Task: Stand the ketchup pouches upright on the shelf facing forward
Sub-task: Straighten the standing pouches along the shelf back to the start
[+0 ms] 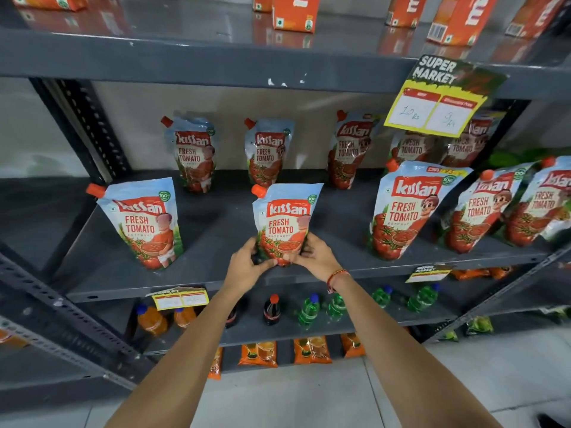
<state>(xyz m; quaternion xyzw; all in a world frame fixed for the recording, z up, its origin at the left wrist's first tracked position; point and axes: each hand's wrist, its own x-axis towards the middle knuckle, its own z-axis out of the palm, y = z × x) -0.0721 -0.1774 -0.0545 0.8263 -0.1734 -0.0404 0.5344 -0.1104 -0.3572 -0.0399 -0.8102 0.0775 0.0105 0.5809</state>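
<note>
Gripping the base of an upright Kissan ketchup pouch (285, 222) at the shelf's (216, 230) front edge, left hand (248, 267) and right hand (318, 257) pinch it with curled fingers; other pouches stand at nine and three o'clock.

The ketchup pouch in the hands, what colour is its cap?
Orange-red cap, seen in the head view.

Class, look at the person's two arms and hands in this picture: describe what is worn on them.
Both forearms are bare, with no sleeves in view and no gloves. The left hand wears nothing visible. The right hand has a thin red-orange thread band wrapped round its wrist. No watch or rings can be made out.
</note>
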